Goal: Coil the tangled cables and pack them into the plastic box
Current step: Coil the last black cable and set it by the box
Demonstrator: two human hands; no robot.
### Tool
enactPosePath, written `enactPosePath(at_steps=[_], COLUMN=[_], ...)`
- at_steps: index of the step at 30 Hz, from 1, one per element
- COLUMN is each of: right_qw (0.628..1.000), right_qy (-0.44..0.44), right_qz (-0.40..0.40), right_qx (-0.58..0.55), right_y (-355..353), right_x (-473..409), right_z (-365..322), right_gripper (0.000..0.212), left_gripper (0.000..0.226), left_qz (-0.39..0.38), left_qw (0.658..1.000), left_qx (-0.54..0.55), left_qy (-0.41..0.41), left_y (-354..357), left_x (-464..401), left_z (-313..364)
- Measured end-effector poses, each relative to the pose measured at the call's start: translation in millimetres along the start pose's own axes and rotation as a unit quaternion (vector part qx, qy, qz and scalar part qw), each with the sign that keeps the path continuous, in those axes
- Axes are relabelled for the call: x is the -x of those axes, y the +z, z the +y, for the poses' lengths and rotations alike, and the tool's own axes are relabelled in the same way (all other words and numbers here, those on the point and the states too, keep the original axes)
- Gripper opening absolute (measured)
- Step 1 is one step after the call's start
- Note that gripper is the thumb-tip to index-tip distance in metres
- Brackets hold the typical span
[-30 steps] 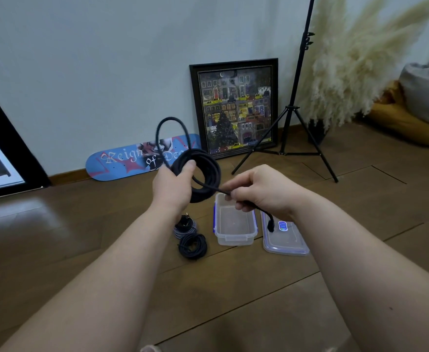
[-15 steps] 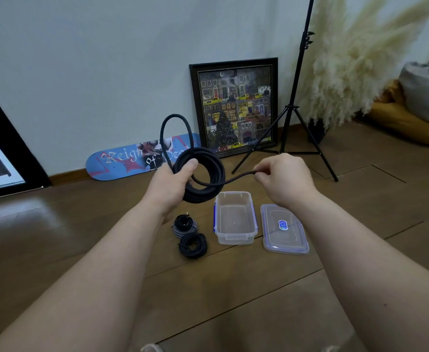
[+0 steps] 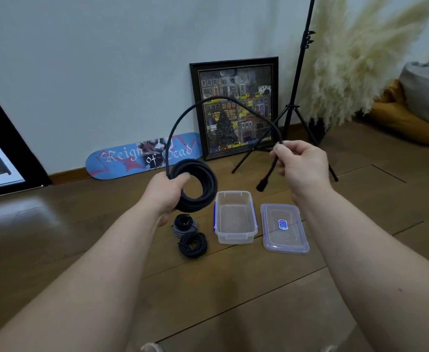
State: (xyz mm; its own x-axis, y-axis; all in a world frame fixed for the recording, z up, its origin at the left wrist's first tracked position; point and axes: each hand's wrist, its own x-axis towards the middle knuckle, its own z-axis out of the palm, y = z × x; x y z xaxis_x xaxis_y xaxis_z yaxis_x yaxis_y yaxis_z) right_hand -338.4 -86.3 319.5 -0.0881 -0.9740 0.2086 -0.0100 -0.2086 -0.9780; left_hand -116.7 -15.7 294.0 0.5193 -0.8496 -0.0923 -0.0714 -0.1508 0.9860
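Left hand point(image 3: 166, 191) closed around the coiled black cable point(image 3: 195, 185); its free end is pinched by the right hand point(image 3: 298, 163), raised above the open plastic box point(image 3: 235, 217) on the floor point(image 3: 233, 288).

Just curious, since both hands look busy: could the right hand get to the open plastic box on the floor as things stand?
Probably yes. The plastic box sits open just below the right hand with nothing between them, though that hand pinches the black cable.

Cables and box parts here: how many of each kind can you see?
Coiled cables on the floor: 2, the striped coil and the black coil
Cable in hand: 1
Plastic box: 1
Lid: 1
Total: 5
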Motion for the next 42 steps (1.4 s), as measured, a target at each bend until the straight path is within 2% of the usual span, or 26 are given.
enactPosePath(at_steps=[4,9,14,18,24,27,30,31,33,35,36,39,42], right_qw=[1.0,0.995,0.975,0.96,0.954,0.964,0.977,0.964,0.926,0.887,0.877,0.881,0.872], right_qy=[0.009,0.073,0.155,0.206,0.208,0.151,-0.059,-0.14,-0.224,-0.227,-0.221,-0.219,-0.218], right_qz=[-0.011,-0.052,-0.151,-0.18,-0.211,-0.215,-0.11,-0.101,-0.159,-0.218,-0.224,-0.211,-0.209], right_qx=[-0.015,-0.044,-0.045,-0.051,-0.037,0.032,0.175,0.203,0.26,0.338,0.362,0.364,0.386], right_y=[5.9,10.5,19.5,19.5,18.6,22.8,26.8,27.3,29.4,32.2,32.8,34.7,39.4], right_x=[2.7,5.1,18.4,20.7,19.5,20.4,24.9,29.1,37.9,43.3,43.3,41.2,41.1], right_z=[5.6,8.1,6.1,6.4,6.2,4.1,0.5,-2.8,-5.4,-2.1,-0.3,-0.2,0.5], right_gripper=[0.011,0.005,0.007,0.01,0.02,0.025,0.023,0.015,0.006,0.016,0.022,0.028,0.024], left_gripper=[0.007,0.006,0.015,0.015,0.011,0.01,0.007,0.011,0.021,0.036,0.04,0.039,0.048], left_qz=[-0.084,-0.17,-0.182,-0.189,-0.172,-0.122,-0.064,-0.051,-0.04,-0.048,-0.06,-0.09,-0.099], left_qw=[0.993,0.972,0.962,0.962,0.963,0.975,0.985,0.988,0.993,0.995,0.995,0.991,0.99], left_qx=[-0.066,-0.126,-0.154,-0.151,-0.169,-0.146,-0.121,-0.105,-0.058,-0.021,-0.006,0.038,0.025], left_qy=[0.041,0.103,0.129,0.126,0.121,0.111,0.107,0.102,0.094,0.087,0.082,0.086,0.092], left_y=[12.1,25.8,34.5,35.2,36.8,36.7,36.9,36.6,36.8,36.8,36.9,35.5,34.2], left_x=[7.5,19.0,24.7,24.7,22.6,17.0,10.7,10.3,12.2,17.4,19.6,24.6,25.7], left_z=[0.3,4.9,3.0,1.1,0.4,-1.3,-2.5,-2.1,1.2,5.2,6.0,5.7,7.0])
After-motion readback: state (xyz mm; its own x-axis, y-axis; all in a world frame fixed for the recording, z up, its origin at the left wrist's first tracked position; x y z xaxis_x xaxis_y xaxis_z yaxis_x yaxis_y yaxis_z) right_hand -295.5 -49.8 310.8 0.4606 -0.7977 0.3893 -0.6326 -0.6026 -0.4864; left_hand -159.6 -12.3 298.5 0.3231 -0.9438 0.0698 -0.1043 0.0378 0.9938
